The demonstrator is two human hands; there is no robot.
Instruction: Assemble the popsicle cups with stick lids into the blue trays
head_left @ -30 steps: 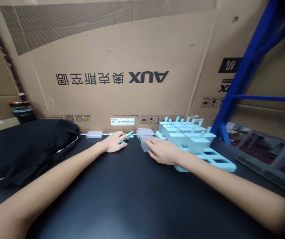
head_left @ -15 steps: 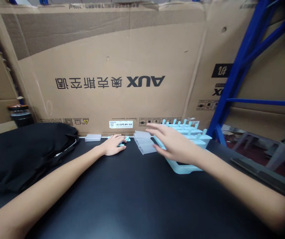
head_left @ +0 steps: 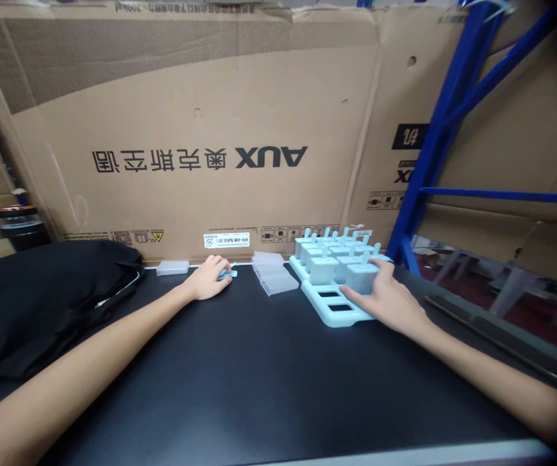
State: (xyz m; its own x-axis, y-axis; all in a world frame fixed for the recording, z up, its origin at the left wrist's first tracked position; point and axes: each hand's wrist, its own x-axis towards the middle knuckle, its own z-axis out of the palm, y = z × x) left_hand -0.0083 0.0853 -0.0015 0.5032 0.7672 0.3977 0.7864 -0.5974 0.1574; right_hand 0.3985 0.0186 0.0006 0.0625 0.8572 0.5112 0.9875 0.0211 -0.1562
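A light blue rack [head_left: 337, 319] stands right of centre on the black table, holding several translucent moulds with blue stick lids. My right hand [head_left: 385, 291] is at its right side, thumb and fingers spread around the nearest right mould [head_left: 360, 278]. Two slots at the rack's front hold no mould. My left hand [head_left: 209, 278] rests near the table's back edge, fingers curled over small light blue pieces [head_left: 228, 274], partly hidden. Between the hands lie several loose translucent moulds [head_left: 273, 275]. One more translucent mould [head_left: 172, 267] lies left of my left hand.
A large cardboard box [head_left: 186, 84] stands along the back edge. Black cloth [head_left: 40, 298] covers the left side, with a dark cup [head_left: 21, 226] behind it. A blue metal frame [head_left: 434, 142] rises at the right, and a dark strip [head_left: 497, 333] lies on the right edge.
My right hand has moved right, from above the loose moulds to the rack's near right mould. My left hand's fingers have curled more over the blue pieces. The view has shifted right.
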